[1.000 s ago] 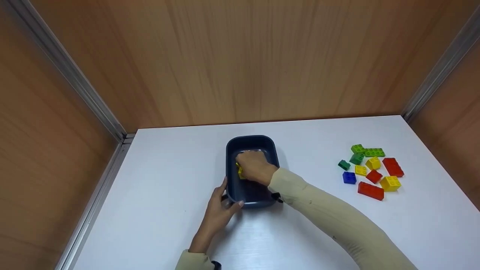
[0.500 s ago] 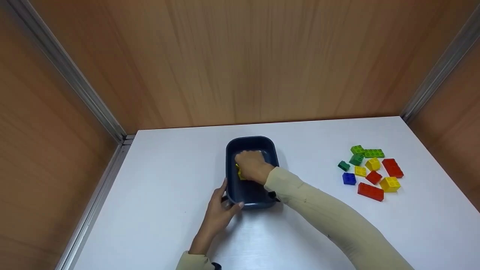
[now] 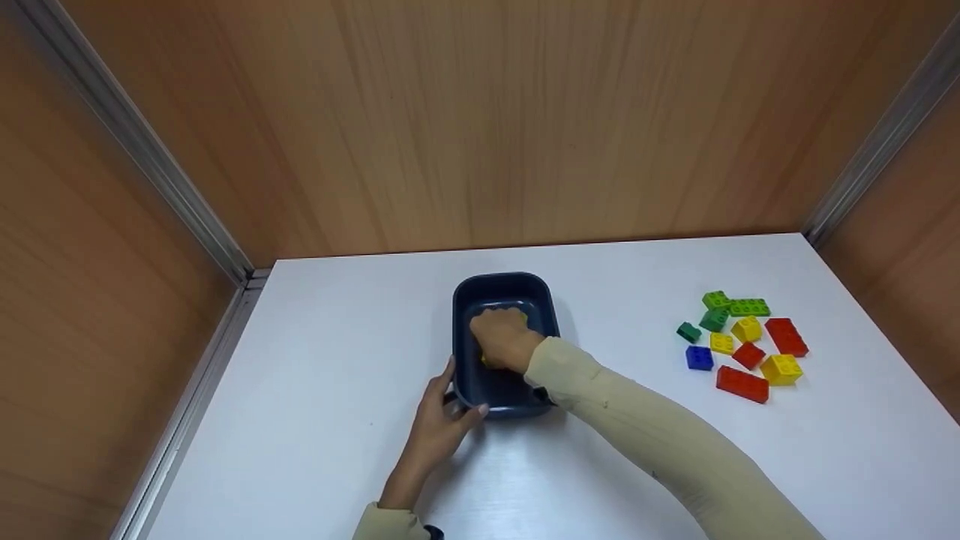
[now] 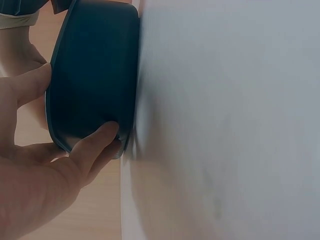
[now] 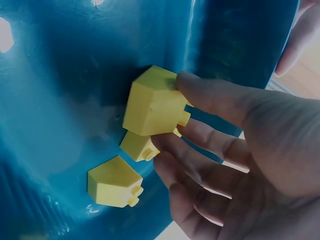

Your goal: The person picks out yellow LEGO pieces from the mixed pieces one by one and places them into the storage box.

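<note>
A dark blue tray (image 3: 504, 390) stands on the white table. At its near left corner my left hand (image 3: 436, 431) holds it, the thumb at the near rim and the fingers along the left side. The left wrist view shows fingertips (image 4: 107, 131) against the tray's outer wall. My right hand (image 3: 504, 336) reaches down inside the tray. Seen from the right wrist, it pinches a yellow toy brick (image 5: 152, 102) between thumb and fingers. Beneath that lies a smaller yellow brick (image 5: 136, 145), partly hidden. Another yellow brick (image 5: 115, 182) with a slanted side lies beside it.
On the right of the table lies a loose group of toy bricks: green (image 3: 748, 307), yellow (image 3: 781, 370), red (image 3: 742, 384) and blue (image 3: 700, 358). A wooden panel (image 3: 525, 127) rises behind the table, with more panels at both sides.
My right hand has shifted slightly nearer within the tray, and a bit of yellow now shows at its far right side. My left hand and the tray keep their place.
</note>
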`<state>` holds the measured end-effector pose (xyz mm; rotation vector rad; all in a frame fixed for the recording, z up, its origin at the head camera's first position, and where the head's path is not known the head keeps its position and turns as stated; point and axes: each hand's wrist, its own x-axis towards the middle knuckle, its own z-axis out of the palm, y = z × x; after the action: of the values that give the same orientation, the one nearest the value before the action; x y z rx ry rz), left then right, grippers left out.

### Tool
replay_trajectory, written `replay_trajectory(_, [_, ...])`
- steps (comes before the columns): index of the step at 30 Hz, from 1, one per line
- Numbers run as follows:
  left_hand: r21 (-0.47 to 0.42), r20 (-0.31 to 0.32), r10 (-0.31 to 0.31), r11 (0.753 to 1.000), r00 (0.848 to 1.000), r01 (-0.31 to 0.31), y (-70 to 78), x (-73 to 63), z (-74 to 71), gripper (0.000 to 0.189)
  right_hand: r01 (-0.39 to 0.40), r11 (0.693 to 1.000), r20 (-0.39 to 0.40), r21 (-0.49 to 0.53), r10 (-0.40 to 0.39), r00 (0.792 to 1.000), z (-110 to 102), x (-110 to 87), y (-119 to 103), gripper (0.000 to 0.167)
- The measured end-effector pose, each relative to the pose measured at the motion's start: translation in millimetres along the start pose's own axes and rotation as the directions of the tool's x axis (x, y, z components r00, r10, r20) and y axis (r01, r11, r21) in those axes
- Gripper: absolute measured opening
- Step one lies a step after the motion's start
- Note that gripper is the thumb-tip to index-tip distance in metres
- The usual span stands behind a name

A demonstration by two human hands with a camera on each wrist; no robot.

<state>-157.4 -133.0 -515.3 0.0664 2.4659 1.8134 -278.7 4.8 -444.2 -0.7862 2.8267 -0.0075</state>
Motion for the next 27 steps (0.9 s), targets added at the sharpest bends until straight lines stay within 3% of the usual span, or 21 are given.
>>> replay_trajectory(7, [-0.021, 0.002, 0.003, 1.000, 1.000, -0.003, 1.3, 0.3, 0.3, 0.093, -0.007, 1.000, 0.035, -0.015, 0.008, 0.999, -1.0, -2.1, 0.4, 0.019])
replay_trajectory(11, [0.011, -0.006, 0.014, 1.000, 1.000, -0.013, 1.5, 0.4, 0.8, 0.093, -0.007, 1.000, 0.037, -0.014, 0.008, 0.999, -1.8, -1.4, 3.3, 0.027])
replay_trajectory(19, [0.034, -0.018, -0.006, 0.999, 1.000, 0.007, 1.6, -0.8, 1.5, 0.093, -0.026, 0.997, 0.024, 0.069, 0.025, 0.999, -7.0, -8.3, 16.8, 0.044])
replay_trajectory(27, [0.039, -0.023, -0.012, 0.999, 1.000, 0.013, 2.3, -0.4, 1.2, 0.092, -0.025, 0.980, -0.033, 0.197, 0.032, 0.999, -9.0, -22.7, 35.1, 0.034])
